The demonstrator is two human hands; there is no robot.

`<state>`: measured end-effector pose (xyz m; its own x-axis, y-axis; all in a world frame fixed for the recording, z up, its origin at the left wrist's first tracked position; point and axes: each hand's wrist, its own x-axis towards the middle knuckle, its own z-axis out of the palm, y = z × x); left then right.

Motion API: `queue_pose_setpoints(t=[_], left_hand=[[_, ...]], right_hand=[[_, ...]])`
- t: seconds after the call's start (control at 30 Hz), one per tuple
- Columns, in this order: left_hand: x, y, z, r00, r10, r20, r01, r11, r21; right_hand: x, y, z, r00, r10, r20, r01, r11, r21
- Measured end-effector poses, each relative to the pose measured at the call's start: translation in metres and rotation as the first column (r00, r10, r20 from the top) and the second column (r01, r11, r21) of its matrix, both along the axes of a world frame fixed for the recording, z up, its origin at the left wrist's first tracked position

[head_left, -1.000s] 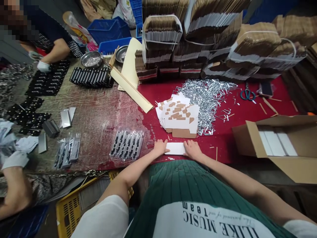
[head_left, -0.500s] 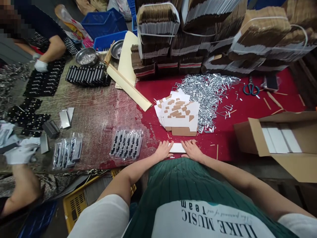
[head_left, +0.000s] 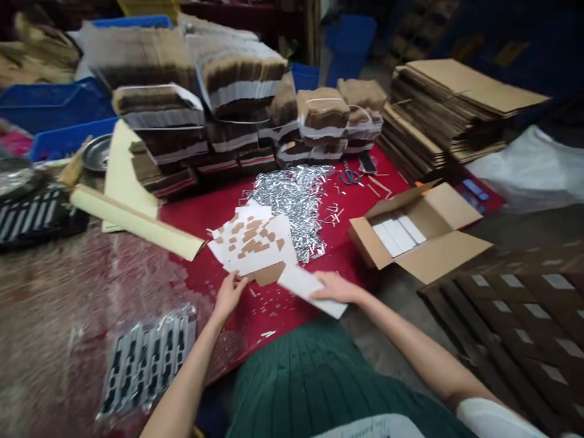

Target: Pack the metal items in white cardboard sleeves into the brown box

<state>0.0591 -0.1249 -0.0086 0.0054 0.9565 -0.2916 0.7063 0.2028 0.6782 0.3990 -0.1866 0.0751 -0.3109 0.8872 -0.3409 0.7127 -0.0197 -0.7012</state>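
Note:
My right hand [head_left: 335, 287] is closed on a flat white box [head_left: 310, 288], holding it tilted above the front edge of the red table cover. At the lower left corner of the stack of white cardboard sheets [head_left: 278, 226] is my left hand [head_left: 232, 292], its fingers bent and touching the edge of a sheet. Small brown cardboard scraps [head_left: 250, 238] lie on the stack. Just behind it spreads a pile of shiny metal pieces [head_left: 296, 198]. An open carton [head_left: 371, 243] to the right has several white boxes [head_left: 398, 233] inside.
Bundled cardboard stacks [head_left: 246, 79] line the back. Scissors [head_left: 350, 176] and a phone [head_left: 367, 162] lie at the back right. Bagged parts [head_left: 148, 359] are at the front left, near a yellowish roll [head_left: 137, 222]. Flat cartons [head_left: 474, 91] and closed cartons [head_left: 524, 316] stand on the right.
The view has swung right. My right hand has lifted the white box off the table and moved it rightward. My left hand has let go of it and reached to the sheets.

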Motion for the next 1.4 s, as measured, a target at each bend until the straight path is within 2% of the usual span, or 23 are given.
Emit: queue_pose_setpoints(t=[0.03, 0.1, 0.17, 0.2, 0.27, 0.33, 0.4, 0.5, 0.57, 0.63, 0.73, 0.77, 0.83, 0.9, 0.93, 0.97, 1.03, 1.1, 1.13, 1.2, 1.27, 1.33, 1.4], left_hand=[[0.003, 0.014, 0.003, 0.996, 0.063, -0.055, -0.061, 0.997, 0.039], [0.013, 0.033, 0.009, 0.968, 0.147, -0.204, -0.13, 0.987, 0.093], [0.025, 0.045, 0.013, 0.916, 0.231, -0.327, -0.204, 0.972, 0.117], [0.031, 0.049, 0.014, 0.888, 0.275, -0.367, -0.249, 0.961, 0.117], [0.038, 0.058, 0.012, 0.844, 0.352, -0.404, -0.345, 0.934, 0.092], [0.04, 0.067, 0.009, 0.82, 0.406, -0.404, -0.425, 0.904, 0.047], [0.039, 0.075, 0.005, 0.795, 0.456, -0.399, -0.491, 0.871, 0.018], [0.036, 0.08, 0.002, 0.756, 0.508, -0.412, -0.546, 0.837, 0.031], [0.036, 0.078, 0.002, 0.745, 0.519, -0.42, -0.554, 0.831, 0.043], [0.037, 0.073, 0.006, 0.735, 0.538, -0.413, -0.568, 0.821, 0.057], [0.044, 0.061, 0.02, 0.726, 0.613, -0.311, -0.611, 0.783, 0.117], [0.048, 0.056, 0.028, 0.739, 0.634, -0.228, -0.624, 0.772, 0.122], [0.06, 0.042, 0.045, 0.788, 0.615, 0.023, -0.615, 0.785, 0.069], [0.077, 0.024, 0.061, 0.821, 0.479, 0.309, -0.498, 0.867, -0.021], [0.087, 0.014, 0.068, 0.841, 0.372, 0.393, -0.395, 0.919, -0.026], [0.095, 0.002, 0.074, 0.862, 0.265, 0.432, -0.284, 0.959, -0.021], [0.109, -0.026, 0.081, 0.866, 0.078, 0.494, -0.099, 0.995, 0.017], [0.115, -0.056, 0.081, 0.834, 0.022, 0.551, -0.06, 0.997, 0.051], [0.115, -0.072, 0.079, 0.818, 0.046, 0.573, -0.097, 0.994, 0.059], [0.11, -0.102, 0.071, 0.789, 0.157, 0.594, -0.227, 0.973, 0.045], [0.101, -0.128, 0.061, 0.767, 0.26, 0.587, -0.325, 0.946, 0.006], [0.088, -0.146, 0.055, 0.762, 0.291, 0.579, -0.323, 0.945, -0.05], [0.072, -0.151, 0.054, 0.741, 0.275, 0.612, -0.264, 0.958, -0.111]], right_hand=[[0.045, 0.001, 0.02, 0.996, -0.076, -0.051, 0.077, 0.997, 0.008], [0.139, 0.006, 0.056, 0.934, -0.348, 0.086, 0.338, 0.935, 0.106], [0.224, 0.019, 0.074, 0.748, -0.568, 0.344, 0.534, 0.822, 0.198], [0.259, 0.028, 0.075, 0.637, -0.618, 0.461, 0.587, 0.776, 0.23], [0.31, 0.049, 0.058, 0.473, -0.611, 0.634, 0.623, 0.741, 0.249], [0.337, 0.067, 0.024, 0.417, -0.557, 0.718, 0.617, 0.754, 0.226], [0.348, 0.08, -0.016, 0.46, -0.488, 0.742, 0.615, 0.778, 0.13], [0.356, 0.086, -0.062, 0.608, -0.391, 0.691, 0.609, 0.788, -0.09], [0.362, 0.085, -0.075, 0.649, -0.376, 0.661, 0.6, 0.787, -0.142], [0.366, 0.083, -0.072, 0.602, -0.403, 0.689, 0.62, 0.78, -0.085], [0.344, 0.082, -0.049, 0.444, -0.605, 0.661, 0.62, 0.74, 0.261], [0.324, 0.082, -0.038, 0.445, -0.681, 0.582, 0.582, 0.714, 0.39], [0.262, 0.077, -0.017, 0.59, -0.716, 0.374, 0.483, 0.684, 0.547], [0.176, 0.064, 0.001, 0.827, -0.527, 0.198, 0.337, 0.745, 0.576], [0.13, 0.054, 0.008, 0.919, -0.368, 0.137, 0.225, 0.78, 0.584], [0.085, 0.042, 0.012, 0.968, -0.23, 0.098, 0.125, 0.785, 0.607], [0.009, 0.014, 0.013, 0.993, 0.041, 0.111, -0.104, 0.746, 0.658], [-0.039, -0.014, 0.007, 0.969, 0.186, 0.161, -0.245, 0.68, 0.691], [-0.054, -0.027, 0.003, 0.957, 0.227, 0.182, -0.289, 0.662, 0.691], [-0.068, -0.048, -0.006, 0.93, 0.303, 0.207, -0.363, 0.678, 0.64], [-0.073, -0.063, -0.014, 0.903, 0.383, 0.193, -0.426, 0.757, 0.495], [-0.076, -0.07, -0.02, 0.901, 0.414, 0.127, -0.433, 0.865, 0.254], [-0.083, -0.071, -0.024, 0.906, 0.423, 0.011, -0.42, 0.903, -0.088]])
